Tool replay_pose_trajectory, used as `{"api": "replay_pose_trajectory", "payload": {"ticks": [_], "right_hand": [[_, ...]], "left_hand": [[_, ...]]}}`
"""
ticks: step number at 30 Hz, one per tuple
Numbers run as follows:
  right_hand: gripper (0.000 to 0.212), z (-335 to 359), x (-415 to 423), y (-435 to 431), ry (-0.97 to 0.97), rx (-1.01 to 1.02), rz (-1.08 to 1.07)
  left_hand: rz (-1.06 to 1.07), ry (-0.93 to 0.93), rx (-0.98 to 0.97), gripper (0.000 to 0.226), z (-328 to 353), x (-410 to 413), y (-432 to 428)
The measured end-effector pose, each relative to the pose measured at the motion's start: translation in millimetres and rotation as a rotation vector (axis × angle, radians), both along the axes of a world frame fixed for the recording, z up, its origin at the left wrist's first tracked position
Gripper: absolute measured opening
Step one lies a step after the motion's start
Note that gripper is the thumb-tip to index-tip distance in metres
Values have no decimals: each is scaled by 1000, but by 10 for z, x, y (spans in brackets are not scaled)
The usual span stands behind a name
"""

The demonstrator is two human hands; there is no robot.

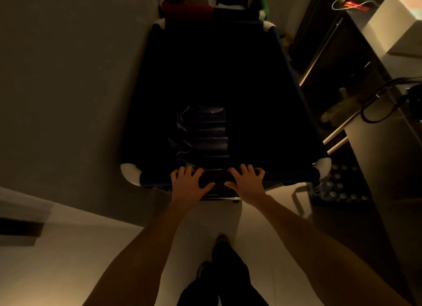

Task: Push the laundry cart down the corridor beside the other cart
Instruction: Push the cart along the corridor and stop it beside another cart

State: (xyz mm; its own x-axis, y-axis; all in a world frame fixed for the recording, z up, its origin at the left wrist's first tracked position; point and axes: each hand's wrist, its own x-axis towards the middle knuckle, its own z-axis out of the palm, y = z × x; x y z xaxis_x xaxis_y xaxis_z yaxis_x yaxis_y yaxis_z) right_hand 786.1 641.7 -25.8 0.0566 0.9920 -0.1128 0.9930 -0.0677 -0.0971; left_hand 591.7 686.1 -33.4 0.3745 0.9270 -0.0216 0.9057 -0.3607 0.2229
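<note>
A dark fabric laundry cart [294, 104] with white corner pieces fills the middle of the dim view. Folded dark plastic bags [202, 132] lie inside it near its front rim. My left hand [188, 183] and my right hand [247, 180] both grip the cart's near rim bar, side by side, with fingers curled over it. Past the cart's far end, another cart or bin [189, 10] with a red and dark top edge is partly in view.
A plain wall [68, 77] runs along the left. On the right stands a dark counter [365, 113] with cables, a white box [397, 26] and a crate of bottles [340, 187] on the floor. My legs and shoes show at the bottom on pale floor.
</note>
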Motion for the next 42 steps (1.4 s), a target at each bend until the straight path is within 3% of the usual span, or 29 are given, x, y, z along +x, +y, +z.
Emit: {"api": "replay_pose_trajectory", "payload": {"ticks": [5,16,23,27,33,42], "right_hand": [[46,14,43,241,13,2,0],[46,-25,163,680,3,76,9],[42,-19,140,776,-9,42,-26],[50,28,80,820,15,1,-67],[55,27,13,807,-32,18,-106],[53,3,-163,739,-38,59,-121]], "left_hand": [[18,35,-43,80,31,57,256],[16,112,-87,87,110,192,706],[-35,111,-85,71,74,166,854],[-183,138,-81,53,70,51,983],[-245,247,-194,40,274,-155,1225],[-316,383,-256,45,261,-329,1274]]}}
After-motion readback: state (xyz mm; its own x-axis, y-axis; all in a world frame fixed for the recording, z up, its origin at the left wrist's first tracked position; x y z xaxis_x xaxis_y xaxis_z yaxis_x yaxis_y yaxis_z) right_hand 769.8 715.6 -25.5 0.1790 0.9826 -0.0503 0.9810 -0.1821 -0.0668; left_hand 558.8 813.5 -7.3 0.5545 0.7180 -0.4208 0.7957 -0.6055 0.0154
